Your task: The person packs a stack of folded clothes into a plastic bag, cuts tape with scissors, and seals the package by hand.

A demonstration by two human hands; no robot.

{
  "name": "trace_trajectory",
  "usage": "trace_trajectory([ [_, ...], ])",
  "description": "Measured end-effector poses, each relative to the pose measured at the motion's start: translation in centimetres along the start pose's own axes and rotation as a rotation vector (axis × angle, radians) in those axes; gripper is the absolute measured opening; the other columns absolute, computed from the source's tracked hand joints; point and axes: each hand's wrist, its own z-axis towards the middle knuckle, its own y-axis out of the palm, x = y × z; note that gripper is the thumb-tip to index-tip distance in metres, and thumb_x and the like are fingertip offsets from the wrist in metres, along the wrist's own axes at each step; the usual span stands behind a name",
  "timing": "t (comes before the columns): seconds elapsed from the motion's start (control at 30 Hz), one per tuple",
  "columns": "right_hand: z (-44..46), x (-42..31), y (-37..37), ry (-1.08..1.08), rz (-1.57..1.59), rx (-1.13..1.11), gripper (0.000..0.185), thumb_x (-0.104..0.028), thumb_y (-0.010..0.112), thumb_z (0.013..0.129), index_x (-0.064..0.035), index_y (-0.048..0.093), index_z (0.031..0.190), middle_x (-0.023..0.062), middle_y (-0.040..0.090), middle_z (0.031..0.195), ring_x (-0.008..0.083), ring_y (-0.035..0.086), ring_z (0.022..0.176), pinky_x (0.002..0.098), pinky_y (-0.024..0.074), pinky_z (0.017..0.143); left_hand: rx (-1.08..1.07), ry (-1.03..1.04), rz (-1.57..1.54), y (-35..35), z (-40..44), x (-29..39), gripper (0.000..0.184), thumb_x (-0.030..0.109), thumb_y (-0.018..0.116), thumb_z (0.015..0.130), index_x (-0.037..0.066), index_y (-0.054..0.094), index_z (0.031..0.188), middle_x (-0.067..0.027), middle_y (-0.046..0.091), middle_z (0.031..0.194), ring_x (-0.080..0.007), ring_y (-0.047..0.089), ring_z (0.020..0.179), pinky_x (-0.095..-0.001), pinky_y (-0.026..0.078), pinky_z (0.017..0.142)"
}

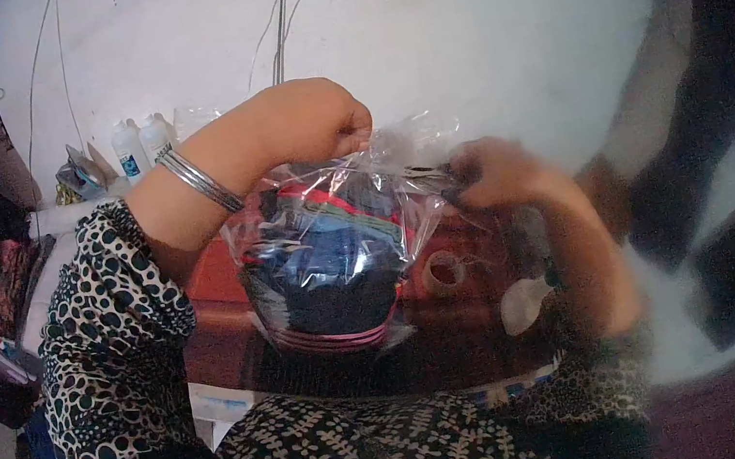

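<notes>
A clear plastic bag (266,238) stands upright on the dark red table, with dark, blue and red folded items showing through it. Pink stripes circle the lower part of the contents. My left hand (339,121) is closed on the gathered top of the bag, its fingertips pinching the film. At the bag's upper right, my right hand (495,172) is closed around the dark handles of what looks like a pair of scissors (421,170). The blades point left against the film near my left hand. Motion smears my right hand a little, and its grip is partly hidden.
A roll of clear tape (443,271) lies on the red table (221,319) to the right of the bag, near a pale rounded object (526,305). White bottles (127,149) stand at the back left by the wall. Cables hang down the wall (488,21).
</notes>
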Motion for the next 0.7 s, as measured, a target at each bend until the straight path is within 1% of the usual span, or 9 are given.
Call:
trace_trajectory([
  [0.07,0.1,-0.2,0.1,0.007,-0.034,-0.027,0.047,-0.026,0.072,0.064,-0.0041,0.065,0.104,0.0139,0.068,0.091,0.0213,0.064,0.083,0.036,0.0503,0.076,0.117,0.131,0.028,0.3,-0.1,0.0,0.015,0.021,0.062,0.082,0.007,0.065,0.085,-0.0127,0.064,0.082,-0.0324,0.061,0.078,-0.0407,0.048,0.069],
  [0.17,0.7,-0.2,0.6,-0.055,0.021,0.039,0.048,-0.027,0.072,0.065,-0.0033,0.063,0.106,0.0154,0.068,0.094,0.0236,0.064,0.087,0.0352,0.05,0.079,0.145,0.168,0.065,0.3,-0.4,0.4,0.015,0.02,0.062,0.08,0.007,0.065,0.085,-0.0116,0.064,0.083,-0.0325,0.061,0.079,-0.0413,0.048,0.069],
  [0.3,0.7,-1.6,0.6,-0.078,0.065,0.014,0.051,-0.03,0.073,0.064,-0.0031,0.063,0.106,0.0159,0.067,0.096,0.0248,0.064,0.088,0.0354,0.05,0.08,0.103,0.129,0.069,0.6,-0.5,0.6,0.014,0.02,0.062,0.08,0.007,0.065,0.084,-0.0112,0.064,0.084,-0.0323,0.061,0.08,-0.0413,0.048,0.069],
  [0.37,0.8,-1.8,0.5,-0.103,0.11,-0.001,0.051,-0.03,0.074,0.064,-0.003,0.063,0.105,0.016,0.067,0.095,0.0249,0.064,0.088,0.0357,0.05,0.08,0.118,0.168,0.053,0.6,-0.5,0.5,0.014,0.02,0.063,0.079,0.007,0.066,0.084,-0.0107,0.064,0.084,-0.0319,0.061,0.081,-0.0411,0.048,0.07],
  [0.43,1.1,-2.0,0.4,-0.013,-0.029,-0.002,0.052,-0.033,0.075,0.063,-0.0024,0.063,0.104,0.016,0.067,0.094,0.0251,0.064,0.089,0.0366,0.05,0.079,0.147,0.184,0.045,0.9,-0.2,0.3,0.013,0.02,0.062,0.077,0.008,0.066,0.083,-0.0113,0.064,0.08,-0.0326,0.061,0.078,-0.0423,0.049,0.068],
  [0.47,1.0,-2.3,0.3,-0.015,-0.031,-0.005,0.052,-0.033,0.075,0.063,-0.0024,0.063,0.104,0.016,0.067,0.094,0.0251,0.064,0.089,0.0366,0.05,0.079,0.181,0.204,0.04,1.1,-0.1,0.2,0.013,0.02,0.062,0.076,0.009,0.066,0.081,-0.0118,0.064,0.076,-0.0333,0.062,0.075,-0.0434,0.049,0.067],
  [0.57,0.7,-2.9,0.3,-0.001,-0.045,-0.021,0.053,-0.036,0.076,0.062,-0.0019,0.063,0.101,0.0166,0.067,0.093,0.0261,0.064,0.089,0.0381,0.0497,0.078,0.202,0.217,0.055,1.0,-0.4,0.2,0.013,0.02,0.062,0.075,0.01,0.066,0.081,-0.0116,0.064,0.076,-0.0332,0.062,0.075,-0.0434,0.049,0.067],
  [0.63,0.8,-2.8,1.1,-0.124,0.097,0.08,0.051,-0.035,0.077,0.063,-0.0009,0.064,0.098,0.0166,0.067,0.091,0.0254,0.063,0.087,0.0387,0.049,0.075,0.18,0.208,0.052,1.0,-0.3,0.3,0.013,0.02,0.062,0.076,0.01,0.066,0.082,-0.0116,0.065,0.076,-0.0332,0.062,0.075,-0.0433,0.049,0.067],
  [0.7,0.9,-3.2,0.8,-0.144,0.114,0.06,0.05,-0.034,0.077,0.063,-0.0004,0.064,0.098,0.0154,0.067,0.089,0.0241,0.063,0.084,0.0381,0.0488,0.074,0.161,0.2,0.05,0.8,-0.4,0.4,0.013,0.02,0.062,0.076,0.01,0.066,0.082,-0.0115,0.065,0.077,-0.0331,0.062,0.076,-0.0432,0.049,0.068],
])
